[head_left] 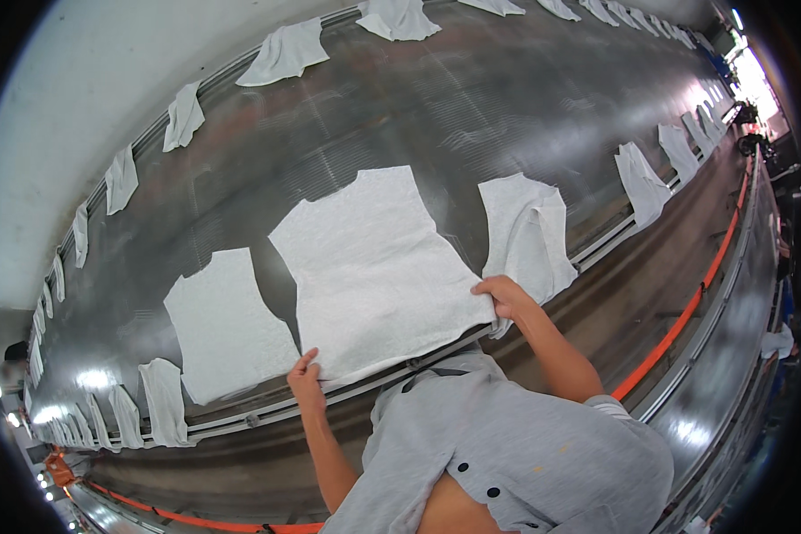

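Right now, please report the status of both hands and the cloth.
Left hand and right hand grip near edge of white cut cloth panel. Panel flat on metal table. Neighbouring panels close, not overlapping.

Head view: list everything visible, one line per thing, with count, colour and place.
Centre fabric panel: one, white, flat on the metal surface, held at its near edge.
Left fabric panel: one, white, lying left of centre.
Right fabric panel: one, white, partly folded, right of centre.
Draped fabric pieces: many, white, hung along the far and near rails.
Metal work surface: one, grey, shiny, wide.
Orange strip: one, along the near edge.
Shirt: one, grey, buttoned, bottom.
Left hand: gripping the panel's near-left corner.
Right hand: gripping its near-right corner.
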Motion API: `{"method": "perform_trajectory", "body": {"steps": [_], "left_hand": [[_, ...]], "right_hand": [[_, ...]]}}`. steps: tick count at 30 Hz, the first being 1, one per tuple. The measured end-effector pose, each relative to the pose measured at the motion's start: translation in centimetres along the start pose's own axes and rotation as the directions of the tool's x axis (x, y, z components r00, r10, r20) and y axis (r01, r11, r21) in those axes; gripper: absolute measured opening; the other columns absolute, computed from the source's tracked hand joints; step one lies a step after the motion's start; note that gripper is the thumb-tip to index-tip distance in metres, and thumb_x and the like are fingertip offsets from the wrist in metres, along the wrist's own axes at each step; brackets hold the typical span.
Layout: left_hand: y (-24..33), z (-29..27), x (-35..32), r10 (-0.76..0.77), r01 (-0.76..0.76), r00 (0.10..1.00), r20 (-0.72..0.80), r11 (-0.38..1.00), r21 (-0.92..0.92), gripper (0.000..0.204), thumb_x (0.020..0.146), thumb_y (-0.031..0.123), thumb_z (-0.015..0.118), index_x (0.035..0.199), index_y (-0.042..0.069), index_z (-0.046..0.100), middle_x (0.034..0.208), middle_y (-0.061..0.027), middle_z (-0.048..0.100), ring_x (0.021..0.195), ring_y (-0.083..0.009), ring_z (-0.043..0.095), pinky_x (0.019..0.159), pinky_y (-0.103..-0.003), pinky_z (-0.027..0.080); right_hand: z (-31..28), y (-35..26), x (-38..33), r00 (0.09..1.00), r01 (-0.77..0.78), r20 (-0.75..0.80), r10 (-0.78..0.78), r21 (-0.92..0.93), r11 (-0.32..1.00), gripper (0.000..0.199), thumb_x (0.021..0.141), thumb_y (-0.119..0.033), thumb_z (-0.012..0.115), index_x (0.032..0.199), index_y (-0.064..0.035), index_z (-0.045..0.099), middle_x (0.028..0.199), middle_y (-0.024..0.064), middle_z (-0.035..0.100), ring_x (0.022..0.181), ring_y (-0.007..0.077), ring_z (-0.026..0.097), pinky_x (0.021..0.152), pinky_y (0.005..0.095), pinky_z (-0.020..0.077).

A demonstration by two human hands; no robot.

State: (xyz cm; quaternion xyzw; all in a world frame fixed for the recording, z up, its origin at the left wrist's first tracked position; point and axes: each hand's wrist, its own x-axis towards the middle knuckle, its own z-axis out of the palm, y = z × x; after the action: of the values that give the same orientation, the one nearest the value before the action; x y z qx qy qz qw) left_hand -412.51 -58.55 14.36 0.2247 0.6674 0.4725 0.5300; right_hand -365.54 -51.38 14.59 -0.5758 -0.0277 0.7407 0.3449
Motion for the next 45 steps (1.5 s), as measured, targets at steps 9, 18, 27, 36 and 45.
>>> {"method": "perform_trajectory", "body": {"steps": [9, 18, 27, 36, 45], "left_hand": [[3.5, 1.2, -1.4, 0.027, -0.017, 0.998, 0.056, 0.984, -0.175, 0.052, 0.079, -0.012, 0.061, 0.131, -0.009, 0.059, 0.121, -0.0141, 0.064, 0.101, -0.0184, 0.063, 0.091, -0.029, 0.048], [11.2, 0.7, -2.1, 0.091, -0.08, 0.994, 0.061, 0.983, -0.163, 0.06, 0.078, -0.016, 0.055, 0.138, -0.012, 0.05, 0.132, -0.0204, 0.058, 0.11, -0.0223, 0.062, 0.097, -0.032, 0.049], [1.9, -1.3, -2.2, -0.019, 0.011, 0.998, 0.064, 0.993, 0.12, 0.062, 0.072, -0.015, 0.066, 0.133, -0.009, 0.058, 0.127, -0.0182, 0.06, 0.096, -0.0147, 0.06, 0.088, -0.027, 0.047], [-2.6, -1.9, -0.3, -0.076, 0.071, 0.997, 0.003, 0.943, 0.325, 0.063, 0.071, -0.013, 0.067, 0.134, -0.005, 0.059, 0.12, -0.0089, 0.061, 0.097, -0.0145, 0.057, 0.088, -0.026, 0.046], [-4.6, -3.3, 1.0, -0.039, 0.021, 0.999, 0.034, 0.901, 0.433, 0.063, 0.07, -0.011, 0.067, 0.132, -0.005, 0.061, 0.116, -0.0046, 0.061, 0.094, -0.013, 0.053, 0.088, -0.025, 0.043]], "right_hand": [[3.4, -0.6, -2.0, 0.847, 0.521, -0.004, -0.531, -0.183, 0.833, 0.046, 0.078, 0.004, 0.07, 0.123, 0.0046, 0.059, 0.109, 0.0103, 0.065, 0.099, 0.019, 0.062, 0.09, 0.0324, 0.0509], [8.2, -7.3, -9.0, 0.754, 0.625, 0.082, -0.652, -0.396, 0.673, 0.032, 0.08, 0.002, 0.069, 0.112, 0.0029, 0.069, 0.107, 0.007, 0.066, 0.096, 0.0152, 0.06, 0.087, 0.0267, 0.0481], [1.6, 1.9, -4.2, 0.746, 0.431, -0.084, -0.661, -0.695, 0.575, 0.033, 0.073, -0.009, 0.074, 0.105, -0.0002, 0.072, 0.103, 0.0176, 0.072, 0.098, 0.0264, 0.068, 0.088, 0.0322, 0.0501], [0.7, 5.2, -1.7, 0.609, 0.424, -0.088, -0.788, -0.804, 0.417, 0.027, 0.072, -0.008, 0.073, 0.099, -0.0043, 0.073, 0.103, 0.0172, 0.067, 0.103, 0.0355, 0.063, 0.091, 0.0398, 0.0495], [-1.3, 7.9, 1.0, 0.612, 0.288, -0.094, -0.786, -0.899, 0.331, 0.025, 0.07, -0.009, 0.071, 0.094, -0.0067, 0.073, 0.099, 0.0177, 0.067, 0.098, 0.0376, 0.063, 0.087, 0.0442, 0.0498]]}}
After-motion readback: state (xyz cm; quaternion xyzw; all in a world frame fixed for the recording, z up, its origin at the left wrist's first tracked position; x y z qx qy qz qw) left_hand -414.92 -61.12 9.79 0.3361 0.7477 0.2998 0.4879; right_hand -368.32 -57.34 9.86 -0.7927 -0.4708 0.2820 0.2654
